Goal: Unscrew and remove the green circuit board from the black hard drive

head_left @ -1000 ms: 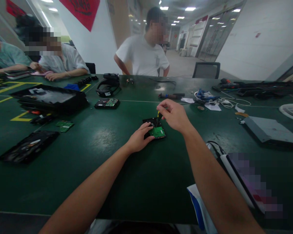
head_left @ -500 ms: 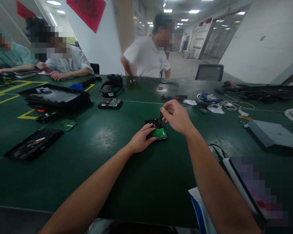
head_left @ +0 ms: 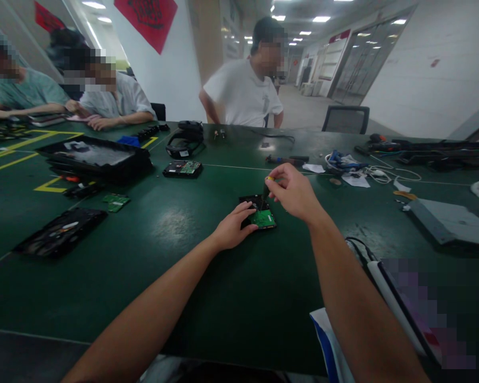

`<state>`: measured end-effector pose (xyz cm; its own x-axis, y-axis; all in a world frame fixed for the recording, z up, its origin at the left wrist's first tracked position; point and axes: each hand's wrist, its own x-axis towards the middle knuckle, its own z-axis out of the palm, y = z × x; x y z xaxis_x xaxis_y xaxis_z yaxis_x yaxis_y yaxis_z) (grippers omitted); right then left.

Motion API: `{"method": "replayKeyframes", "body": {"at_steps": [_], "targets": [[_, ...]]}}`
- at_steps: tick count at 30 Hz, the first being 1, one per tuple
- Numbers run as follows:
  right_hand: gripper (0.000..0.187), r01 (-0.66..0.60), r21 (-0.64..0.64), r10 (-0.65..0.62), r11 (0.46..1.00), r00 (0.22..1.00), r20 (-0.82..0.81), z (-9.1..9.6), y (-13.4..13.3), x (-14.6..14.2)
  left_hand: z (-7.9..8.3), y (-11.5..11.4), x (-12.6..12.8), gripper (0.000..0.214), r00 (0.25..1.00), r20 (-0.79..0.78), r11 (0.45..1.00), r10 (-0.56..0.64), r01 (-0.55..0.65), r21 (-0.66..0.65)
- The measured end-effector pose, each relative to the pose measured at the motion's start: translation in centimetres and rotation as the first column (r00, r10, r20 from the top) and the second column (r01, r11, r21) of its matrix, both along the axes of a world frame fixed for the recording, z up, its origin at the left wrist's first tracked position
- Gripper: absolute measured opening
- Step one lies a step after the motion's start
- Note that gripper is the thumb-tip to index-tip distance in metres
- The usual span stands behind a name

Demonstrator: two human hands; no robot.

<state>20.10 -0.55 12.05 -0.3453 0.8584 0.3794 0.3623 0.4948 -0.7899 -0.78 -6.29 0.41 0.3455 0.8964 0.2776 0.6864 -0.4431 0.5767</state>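
A hard drive (head_left: 266, 219) lies on the green table (head_left: 207, 287) with its green circuit board facing up. My left hand (head_left: 232, 229) grips its left side, thumb at the near edge and fingers over the far part. Above the board, my right hand (head_left: 294, 192) is closed on the handle of a small screwdriver (head_left: 265, 189), dark with a yellow top. The screwdriver stands nearly upright, its tip down at the drive; the exact contact point is too small to tell.
Another hard drive (head_left: 182, 168), a loose circuit board (head_left: 116, 202) and black casings (head_left: 64, 231) lie to the left. A grey metal box (head_left: 449, 221), cables (head_left: 395, 173) and a tool (head_left: 285, 159) lie to the right. Across the table stands a person (head_left: 243, 93); two others sit at left.
The whole view has shifted slightly, moving things a little to the right. Both hands keep their hold on the hard drive and the screwdriver.
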Motion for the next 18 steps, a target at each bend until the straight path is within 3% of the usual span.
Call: {"method": "replayKeyframes", "body": {"at_steps": [18], "targets": [[0.017, -0.008, 0.019, 0.008, 1.0, 0.999, 0.043, 0.63, -0.45, 0.05, 0.2, -0.11, 0.05, 0.057, 1.0, 0.012, 1.0, 0.001, -0.001, 0.005]]}}
